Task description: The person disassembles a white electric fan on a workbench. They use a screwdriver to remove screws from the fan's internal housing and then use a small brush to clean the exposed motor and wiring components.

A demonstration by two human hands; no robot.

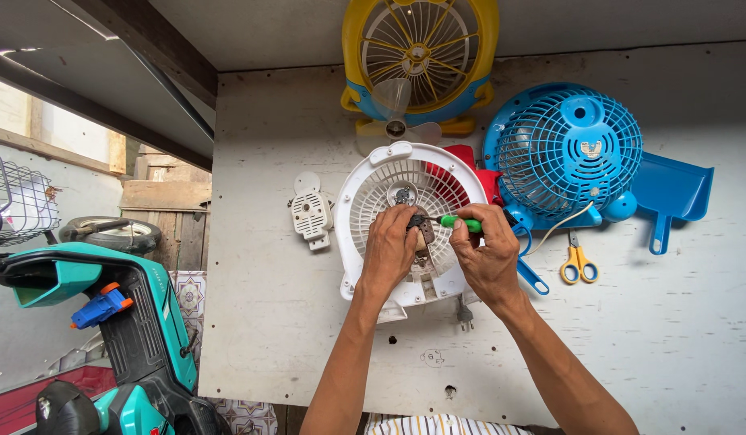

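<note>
White fan housing [365, 209] lies mid-bench [276, 322]; taken as landmark. Left of it: small white plastic cover [311, 213]. Over its centre: left hand [391, 246] closed, pinching a small dark part [423, 229]; right hand [487, 254] closed around green-handled screwdriver [460, 223], tip toward that part. Right of housing: blue fan [570, 149], then yellow scissors [578, 262].

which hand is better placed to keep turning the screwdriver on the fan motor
Right, probably. The right hand already grips the green-handled screwdriver, its tip pointing at the motor in the white fan housing. The left hand rests on the motor, seemingly steadying it.
</note>
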